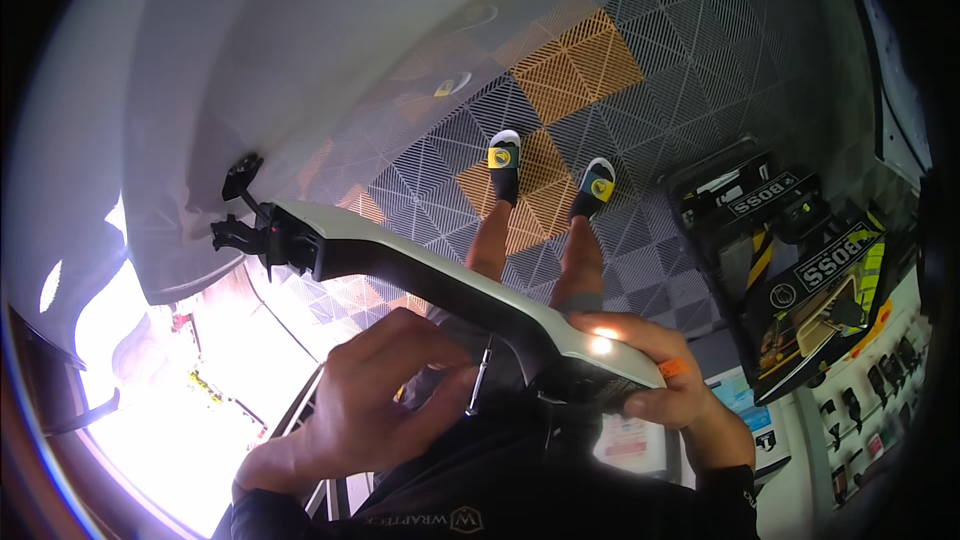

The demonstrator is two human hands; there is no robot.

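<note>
A long, curved car door handle [445, 272], glossy white outside and black on its inner side, lies slantwise in front of my body. Its far left end carries black hooked fittings [290, 245]. My right hand [690, 395] grips its wide right end, thumb below and fingers over the white face. Below the handle's middle, my left hand [370, 400] pinches a slim silver pen-like tool [480, 376] between thumb and fingers. The tool's upper tip comes close to the black inner side; whether it touches, I cannot tell. An orange tab [673, 368] shows at my right hand.
A light, glossy car body panel [250, 60] curves across the left and top. Grey and tan slatted tiles [570, 70] cover the floor under my feet. At right stands an open black tool bag [770, 250] with several tools; small items hang on a white board [880, 390] beyond it.
</note>
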